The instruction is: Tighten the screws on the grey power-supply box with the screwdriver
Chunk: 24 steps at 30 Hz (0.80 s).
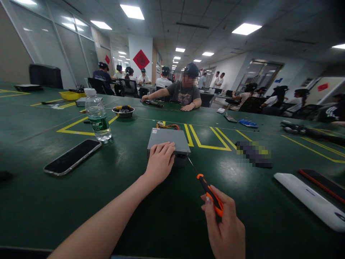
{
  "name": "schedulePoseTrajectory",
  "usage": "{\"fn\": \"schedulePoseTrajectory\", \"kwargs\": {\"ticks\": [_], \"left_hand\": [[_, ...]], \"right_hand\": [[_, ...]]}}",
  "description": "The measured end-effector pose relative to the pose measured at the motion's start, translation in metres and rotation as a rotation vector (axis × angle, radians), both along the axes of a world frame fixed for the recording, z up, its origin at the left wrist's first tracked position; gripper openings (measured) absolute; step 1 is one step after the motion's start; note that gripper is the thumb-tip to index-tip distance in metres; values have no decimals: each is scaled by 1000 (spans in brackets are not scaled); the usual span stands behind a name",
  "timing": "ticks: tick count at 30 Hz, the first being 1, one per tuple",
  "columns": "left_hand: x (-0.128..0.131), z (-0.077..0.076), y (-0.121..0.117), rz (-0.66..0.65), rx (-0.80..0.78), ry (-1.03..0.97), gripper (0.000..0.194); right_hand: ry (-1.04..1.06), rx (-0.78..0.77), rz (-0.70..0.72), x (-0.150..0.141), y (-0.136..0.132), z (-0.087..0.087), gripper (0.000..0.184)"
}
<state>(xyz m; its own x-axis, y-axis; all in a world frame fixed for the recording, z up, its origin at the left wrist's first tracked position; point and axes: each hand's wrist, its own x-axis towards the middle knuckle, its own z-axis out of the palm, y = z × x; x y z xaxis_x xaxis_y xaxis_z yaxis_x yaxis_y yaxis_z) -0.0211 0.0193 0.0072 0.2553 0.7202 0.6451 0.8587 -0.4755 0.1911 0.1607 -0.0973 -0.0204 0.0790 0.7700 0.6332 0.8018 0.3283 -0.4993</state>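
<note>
A person's left hand [160, 162] lies palm down on a grey metal box [169, 138] at the middle of a green table [161, 223], its fingers laid nearly straight across the top near the front edge, gripping nothing. The right hand [225, 226] has its fingers closed around the handle of an orange-and-black screwdriver [208, 192], whose thin shaft slants up to the box's near right corner; whether the tip touches the metal is too small to tell. Coloured wires [171, 126] bunch at the box's far side. To the left, a phone [72, 157] lies flat beside an upright water bottle [98, 120], with a metal bowl [123, 113] of tools farther back. A white case [309, 201] lies at right, while across the table sits a co-worker [180, 94] in a dark cap, both arms on the tabletop.
</note>
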Motion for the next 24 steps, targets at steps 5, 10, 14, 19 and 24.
{"fn": "schedulePoseTrajectory", "kwargs": {"ticks": [5,10,14,19,24], "left_hand": [[-1,-1,0,1,2,0,21],[-1,0,0,1,-4,-2,20],[0,0,0,8,-7,3,20],[-1,-1,0,6,-4,3,20],[-1,-1,0,10,-11,1,20]], "right_hand": [[-30,18,41,3,1,-2,30],[-26,28,21,2,2,0,29],[-70,51,32,1,1,0,28],[-51,35,24,-1,0,-2,29],[-43,32,4,-1,-1,-1,29]]}}
